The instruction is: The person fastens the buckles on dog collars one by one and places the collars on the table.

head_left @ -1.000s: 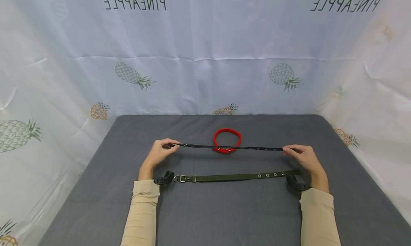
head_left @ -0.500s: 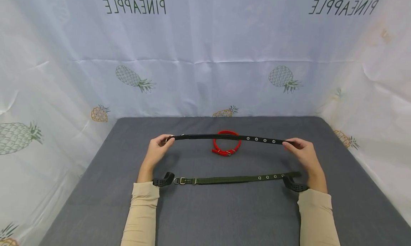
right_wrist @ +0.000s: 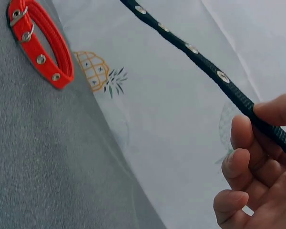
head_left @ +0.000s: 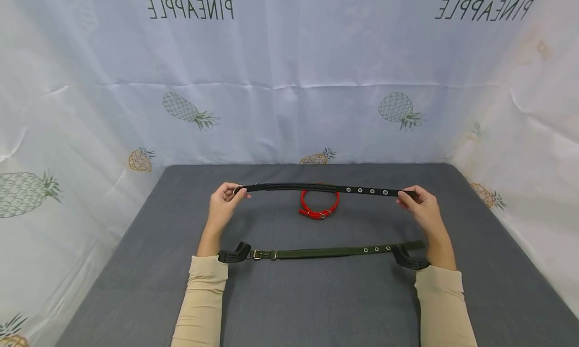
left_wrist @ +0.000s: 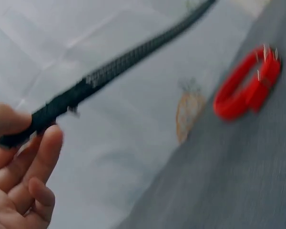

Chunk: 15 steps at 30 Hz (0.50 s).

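A black collar (head_left: 300, 187) with metal eyelets is stretched between my two hands, raised above the table. My left hand (head_left: 224, 198) pinches its buckle end between thumb and fingers. At the eyelet end, my right hand (head_left: 418, 206) pinches the tip, thumb on the near face; the right wrist view shows the strap end (right_wrist: 281, 136) poking past the thumb. Behind the held strap lies a red collar (head_left: 319, 216), buckled into a loop. Nearer to me a green collar (head_left: 312, 254) lies stretched flat, its ends partly covered by the wrist camera mounts.
The grey cloth-covered table (head_left: 316, 307) reaches back to a white curtain (head_left: 289, 120) with pineapple prints. More curtain (head_left: 543, 151) hangs along both sides. Black camera mounts (head_left: 235, 253) jut inward from each wrist, over the green collar.
Both hands have risen with the black collar, lifting it across the red collar's far side in view. The strap has turned so its eyelets face me. Red and green collars stay put.
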Tool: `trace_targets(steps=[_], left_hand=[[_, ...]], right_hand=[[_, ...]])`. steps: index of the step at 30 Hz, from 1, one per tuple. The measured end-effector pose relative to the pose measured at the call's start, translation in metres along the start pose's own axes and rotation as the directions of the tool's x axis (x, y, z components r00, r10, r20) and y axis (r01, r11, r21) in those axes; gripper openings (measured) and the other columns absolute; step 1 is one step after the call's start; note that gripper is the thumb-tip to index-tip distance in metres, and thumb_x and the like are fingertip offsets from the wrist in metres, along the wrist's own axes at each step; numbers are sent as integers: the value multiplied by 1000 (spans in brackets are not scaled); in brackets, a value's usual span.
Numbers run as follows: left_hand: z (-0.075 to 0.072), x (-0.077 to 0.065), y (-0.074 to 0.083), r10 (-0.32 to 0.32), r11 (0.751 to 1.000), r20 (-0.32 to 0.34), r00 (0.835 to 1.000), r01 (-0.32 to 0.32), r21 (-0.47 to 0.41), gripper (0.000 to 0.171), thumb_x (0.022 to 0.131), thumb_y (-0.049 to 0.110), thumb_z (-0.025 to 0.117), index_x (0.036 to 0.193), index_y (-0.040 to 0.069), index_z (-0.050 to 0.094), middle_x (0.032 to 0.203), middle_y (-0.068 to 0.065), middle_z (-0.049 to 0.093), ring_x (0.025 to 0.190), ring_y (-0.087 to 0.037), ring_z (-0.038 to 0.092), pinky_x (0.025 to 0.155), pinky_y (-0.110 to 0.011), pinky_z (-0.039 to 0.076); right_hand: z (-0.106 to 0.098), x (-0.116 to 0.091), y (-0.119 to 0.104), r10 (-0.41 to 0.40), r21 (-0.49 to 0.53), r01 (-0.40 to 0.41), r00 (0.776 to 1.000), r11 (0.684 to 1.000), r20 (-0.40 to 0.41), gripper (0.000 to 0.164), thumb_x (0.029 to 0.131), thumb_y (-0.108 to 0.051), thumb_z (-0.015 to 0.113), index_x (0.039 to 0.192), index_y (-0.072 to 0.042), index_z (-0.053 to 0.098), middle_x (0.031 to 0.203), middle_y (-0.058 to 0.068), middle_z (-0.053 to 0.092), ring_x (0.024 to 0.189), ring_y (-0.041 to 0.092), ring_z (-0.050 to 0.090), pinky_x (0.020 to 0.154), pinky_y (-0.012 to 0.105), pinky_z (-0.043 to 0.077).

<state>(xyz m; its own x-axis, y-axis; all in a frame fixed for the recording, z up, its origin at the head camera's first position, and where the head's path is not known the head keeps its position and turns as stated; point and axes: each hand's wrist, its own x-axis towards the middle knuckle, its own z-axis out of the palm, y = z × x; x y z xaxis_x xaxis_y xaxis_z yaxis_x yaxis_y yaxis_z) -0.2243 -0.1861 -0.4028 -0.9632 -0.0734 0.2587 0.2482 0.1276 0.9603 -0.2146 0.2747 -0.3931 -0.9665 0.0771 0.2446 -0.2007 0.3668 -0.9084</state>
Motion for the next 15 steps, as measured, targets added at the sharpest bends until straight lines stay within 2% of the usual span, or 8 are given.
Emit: trace_targets(steps=[4, 6, 9, 12, 15], left_hand=[[7, 0, 3, -20, 994, -48, 999, 14, -112, 19, 93, 8, 63, 106, -4, 56, 74, 18, 67, 70, 3, 65, 72, -11, 52], [9, 0, 3, -16, 991, -60, 998, 8, -130, 21, 92, 7, 64, 107, -6, 57, 76, 17, 67, 71, 2, 66, 69, -12, 52], [9, -1, 4, -3, 990, -44, 999, -3, -139, 25, 91, 5, 64, 110, -9, 56, 83, 17, 68, 75, 3, 67, 71, -12, 53], [9, -2, 6, 26, 987, -8, 1000, -27, -161, 24, 91, 3, 64, 111, -7, 56, 93, 17, 70, 79, 2, 68, 75, -13, 54], [10, -3, 12, 96, 971, 3, 995, -93, -220, 21, 90, -1, 64, 108, -4, 56, 103, 15, 72, 81, -1, 69, 76, -15, 55]], right_hand=[[2, -1, -4, 21, -10, -21, 999, 1000, -30, 9, 97, -14, 57, 90, -19, 59, 67, -28, 60, 65, -6, 58, 62, 8, 48], [2, -1, -5, 26, 0, -26, 999, 1000, -47, 10, 97, -15, 57, 89, -20, 58, 67, -28, 60, 64, -6, 57, 62, 8, 48], [3, -2, -7, 23, 52, -19, 998, 998, -66, 14, 97, -12, 56, 88, -22, 59, 66, -26, 62, 62, -5, 57, 61, 9, 48], [4, -4, -12, -13, 112, 24, 996, 993, -93, 17, 97, -8, 56, 87, -22, 60, 67, -24, 64, 61, -5, 57, 60, 9, 46], [9, -4, -20, -100, 164, 119, 988, 979, -119, 12, 96, -5, 56, 91, -14, 61, 80, -24, 70, 65, -4, 61, 65, 7, 49]])
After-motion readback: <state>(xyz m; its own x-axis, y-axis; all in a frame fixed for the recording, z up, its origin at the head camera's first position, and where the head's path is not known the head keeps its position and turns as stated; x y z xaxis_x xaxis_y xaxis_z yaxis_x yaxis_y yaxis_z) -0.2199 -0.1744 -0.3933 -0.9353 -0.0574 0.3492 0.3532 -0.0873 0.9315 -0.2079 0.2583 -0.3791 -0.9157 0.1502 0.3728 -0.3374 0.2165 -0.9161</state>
